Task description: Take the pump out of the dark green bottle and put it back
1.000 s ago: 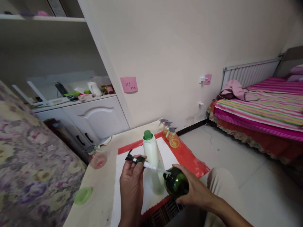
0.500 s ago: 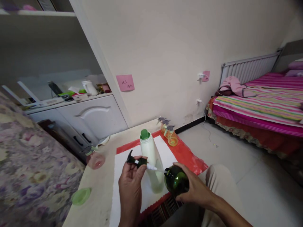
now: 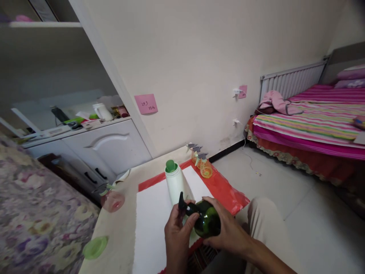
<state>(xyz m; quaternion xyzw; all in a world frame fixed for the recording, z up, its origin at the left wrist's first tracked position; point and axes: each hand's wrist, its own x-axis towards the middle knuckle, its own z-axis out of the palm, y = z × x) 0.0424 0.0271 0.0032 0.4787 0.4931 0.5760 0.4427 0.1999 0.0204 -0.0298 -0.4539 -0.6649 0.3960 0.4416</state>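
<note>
Ahead of you: white bottle (image 3: 174,183) upright on white sheet (image 3: 151,224), green funnel (image 3: 170,166) in its neck. Red mat (image 3: 228,190) under sheet. Orange sprayers (image 3: 203,166) clustered at mat's far corner, near wall. Your left: pink sprayer (image 3: 112,198) at table (image 3: 119,236) edge, green lid (image 3: 95,247) nearer you. Pink note (image 3: 146,104) on wall. Your right: striped bed (image 3: 310,129), radiator (image 3: 291,80) behind.

Soft daylight fills the room evenly, with weak shadows. The wide lens bends the edges strongly, and the left side is blurred and a bit darker.
</note>
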